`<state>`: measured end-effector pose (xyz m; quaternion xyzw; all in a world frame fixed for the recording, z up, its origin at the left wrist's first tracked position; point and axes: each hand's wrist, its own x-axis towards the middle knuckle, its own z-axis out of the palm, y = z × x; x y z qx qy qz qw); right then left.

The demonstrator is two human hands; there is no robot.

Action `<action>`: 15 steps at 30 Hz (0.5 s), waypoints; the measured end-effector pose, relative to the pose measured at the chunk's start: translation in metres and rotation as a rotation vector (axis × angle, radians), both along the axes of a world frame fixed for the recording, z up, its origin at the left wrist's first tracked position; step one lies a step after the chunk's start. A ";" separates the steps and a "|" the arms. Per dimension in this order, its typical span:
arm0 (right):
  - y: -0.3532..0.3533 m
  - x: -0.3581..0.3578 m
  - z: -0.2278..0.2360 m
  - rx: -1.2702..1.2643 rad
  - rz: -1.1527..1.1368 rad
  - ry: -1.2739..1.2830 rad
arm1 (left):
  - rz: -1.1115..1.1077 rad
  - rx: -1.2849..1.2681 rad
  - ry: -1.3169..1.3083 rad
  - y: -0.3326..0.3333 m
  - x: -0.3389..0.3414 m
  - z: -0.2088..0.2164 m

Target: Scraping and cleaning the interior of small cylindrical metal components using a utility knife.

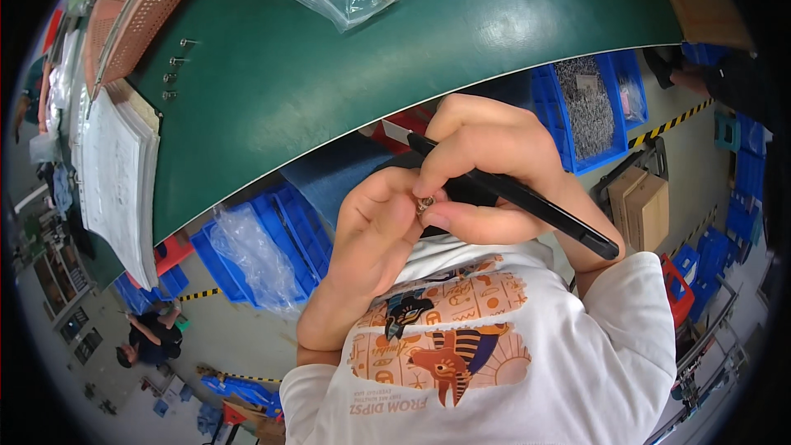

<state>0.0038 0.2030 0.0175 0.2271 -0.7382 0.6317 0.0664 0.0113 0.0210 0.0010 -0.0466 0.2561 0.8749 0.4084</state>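
Note:
In front of my chest, my left hand (375, 218) is closed in a pinch on a small silvery metal part (424, 203), mostly hidden by the fingertips. My right hand (503, 144) meets it there, thumb and index fingertip at the same part. Across the right palm lies a long slim black tool (548, 208), held under the fingers. Its far end points up and left, beside a pale flat strip that may be its tip; its kind is unclear. Both hands are just off the near edge of the green table (272, 99).
A clear plastic bag (350, 8) of metal pieces lies on the table. Several screws (170, 77) stand in a row beside a pink perforated basket (144, 8) and a paper stack (119, 173). Blue bins (259, 243) sit below, and another (585, 107) holds small metal pieces.

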 end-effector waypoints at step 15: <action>-0.001 0.018 0.022 -0.733 -0.143 -0.481 | 0.241 -0.203 0.366 0.001 -0.002 0.007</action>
